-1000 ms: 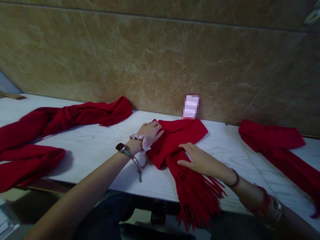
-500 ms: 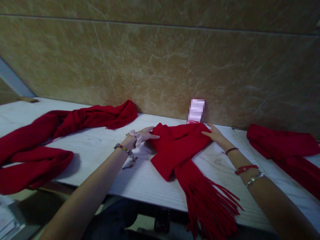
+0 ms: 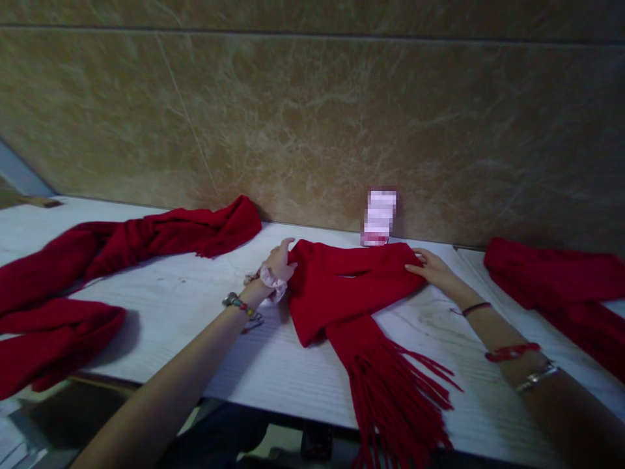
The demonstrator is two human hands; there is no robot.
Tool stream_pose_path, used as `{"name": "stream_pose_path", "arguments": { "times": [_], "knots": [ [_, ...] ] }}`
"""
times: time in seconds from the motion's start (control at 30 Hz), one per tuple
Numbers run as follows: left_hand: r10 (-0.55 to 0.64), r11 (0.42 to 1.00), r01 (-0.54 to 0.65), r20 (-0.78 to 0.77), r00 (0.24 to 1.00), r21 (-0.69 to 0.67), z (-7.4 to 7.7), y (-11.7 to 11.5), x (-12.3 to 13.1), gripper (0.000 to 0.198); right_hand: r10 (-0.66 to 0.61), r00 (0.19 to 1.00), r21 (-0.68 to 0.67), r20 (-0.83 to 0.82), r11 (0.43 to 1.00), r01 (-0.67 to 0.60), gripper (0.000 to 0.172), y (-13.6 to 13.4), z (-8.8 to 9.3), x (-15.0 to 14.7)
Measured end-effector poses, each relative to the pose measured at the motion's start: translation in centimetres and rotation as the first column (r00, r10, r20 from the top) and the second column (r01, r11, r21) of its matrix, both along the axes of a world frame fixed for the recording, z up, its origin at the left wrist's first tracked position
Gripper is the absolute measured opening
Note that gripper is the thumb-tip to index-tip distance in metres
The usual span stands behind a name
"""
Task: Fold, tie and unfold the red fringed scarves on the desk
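A red scarf (image 3: 342,286) lies folded in a loop on the white tabletop, its layers crossing. The fringed end (image 3: 400,397) hangs toward me over the front edge. My left hand (image 3: 280,266), with a pale scrunchie and beaded bracelet at the wrist, is at the loop's left edge, thumb and fingers around the cloth's border. At the opposite side, my right hand (image 3: 432,268) pinches the right corner, thumb on top. A narrow slit shows between the upper layers. Some fingertips are hidden by the cloth.
A second red scarf (image 3: 161,238) lies loosely along the table's left, and another red one (image 3: 547,273) at the right. A pixelated card or phone-like thing (image 3: 379,215) leans on the marbled wall (image 3: 312,124) behind the scarf. The table's front edge (image 3: 273,405) is near me.
My hands have moved slightly apart, and the loop looks wider and straighter along its top. My left hand has turned more upright at the edge. The view has shifted slightly.
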State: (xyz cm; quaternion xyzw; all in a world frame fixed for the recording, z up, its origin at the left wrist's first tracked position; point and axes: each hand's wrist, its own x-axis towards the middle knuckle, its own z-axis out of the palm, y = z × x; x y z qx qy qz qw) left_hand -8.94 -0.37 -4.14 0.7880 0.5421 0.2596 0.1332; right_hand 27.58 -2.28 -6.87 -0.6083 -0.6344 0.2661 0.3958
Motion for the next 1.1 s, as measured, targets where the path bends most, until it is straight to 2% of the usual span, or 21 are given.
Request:
{"name": "stream_pose_path", "arguments": {
  "times": [0.07,0.1,0.13,0.2,0.27,0.33,0.37,0.47,0.6,0.7,0.8,0.87,0.93,1.0,1.1],
  "knots": [
    [0.108,0.989,-0.104,-0.031,0.994,0.103,0.3,-0.6,0.7,0.05,-0.117,0.988,0.167,0.103,0.981,0.098,0.043,-0.4,0.4,-0.9],
    [0.108,0.982,-0.1,-0.042,0.993,0.163,0.4,-0.9,1.1,0.048,-0.156,0.974,0.277,0.166,0.955,0.106,0.043,-0.8,0.8,-1.5],
    [0.05,0.976,-0.035,-0.066,0.997,0.213,0.4,-1.3,1.4,0.045,-0.16,0.959,0.379,0.236,0.923,0.06,0.041,-1.4,1.3,-2.2],
    [-0.192,0.948,0.218,-0.13,0.973,0.232,0.1,-1.9,1.8,0.037,-0.043,0.913,0.482,0.406,0.859,-0.174,0.034,-2.8,2.2,-3.9],
    [-0.403,0.892,0.43,-0.184,0.897,0.141,-0.6,-2.4,2.0,0.035,0.215,0.81,0.377,0.546,0.801,-0.466,0.03,-4.4,2.8,-5.6],
    [-0.472,0.868,0.494,-0.232,0.851,0.044,-1.4,-2.8,2.0,0.037,0.404,0.675,0.233,0.617,0.725,-0.648,0.031,-5.6,3.0,-7.2],
    [-0.474,0.87,0.493,-0.251,0.844,0.012,-1.7,-2.9,1.9,0.038,0.448,0.626,0.187,0.639,0.698,-0.691,0.034,-6.1,3.0,-7.8],
    [-0.469,0.876,0.481,-0.277,0.839,-0.028,-1.9,-3.1,1.7,0.041,0.454,0.577,0.163,0.678,0.673,-0.721,0.036,-6.6,2.6,-8.7],
    [-0.473,0.877,0.476,-0.303,0.827,-0.069,-1.2,-3.5,1.7,0.042,0.509,0.545,0.123,0.667,0.646,-0.754,0.036,-6.2,2.0,-8.4],
    [-0.509,0.859,0.499,-0.278,0.814,-0.112,-0.6,-3.8,1.7,0.04,0.509,0.599,0.147,0.618,0.674,-0.724,0.037,-5.9,1.9,-8.0],
    [-0.502,0.864,0.498,-0.179,0.846,-0.073,-0.5,-4.0,1.8,0.041,0.475,0.67,0.197,0.571,0.713,-0.673,0.038,-5.8,2.0,-7.9],
    [-0.474,0.88,0.47,-0.172,0.863,-0.069,-0.8,-3.9,1.8,0.043,0.499,0.637,0.152,0.587,0.705,-0.693,0.038,-5.9,2.0,-8.1],
    [-0.459,0.888,0.449,-0.231,0.858,-0.098,-1.2,-3.7,1.8,0.043,0.525,0.581,0.092,0.622,0.688,-0.72,0.038,-6.0,2.0,-8.3],
    [-0.458,0.888,0.449,-0.284,0.842,-0.099,-1.3,-3.6,1.8,0.042,0.519,0.559,0.079,0.647,0.683,-0.726,0.041,-6.1,1.9,-8.4],
    [-0.477,0.861,0.507,-0.301,0.826,0.027,-0.6,-3.9,1.5,0.039,0.487,0.566,0.116,0.665,0.681,-0.723,0.047,-6.2,2.1,-7.9]
  ]
}}
